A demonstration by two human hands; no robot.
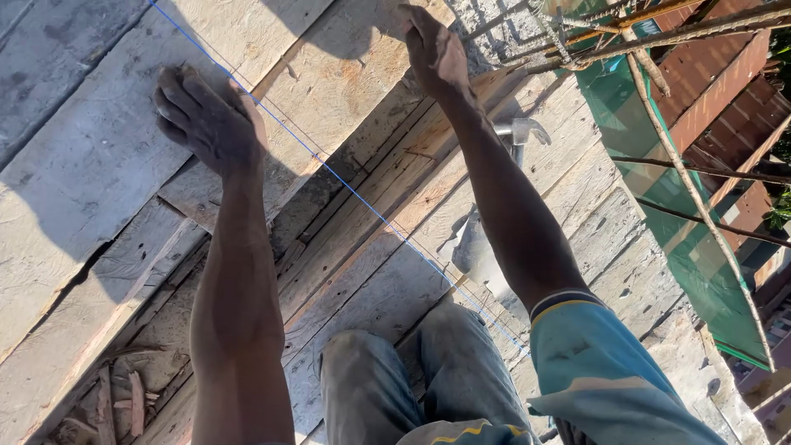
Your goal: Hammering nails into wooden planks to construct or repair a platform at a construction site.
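My left hand (206, 119) rests flat, fingers together, on a pale wooden board (91, 165) at the upper left. My right hand (432, 49) reaches farther out to the top middle, fingers curled at the edge of a board, apparently pinching something small I cannot make out. A thin blue string (329, 169) runs taut diagonally from the top left, past my left hand, down toward my knees (412, 371). A claw hammer (519, 132) lies on the planks just right of my right forearm.
Rough planks (387, 280) form the deck under me, with wood scraps (115, 404) at the lower left. Rusty rebar (659, 33) crosses the top right. Beyond the right edge is a drop to green netting (700, 247) and brick walls (717, 74).
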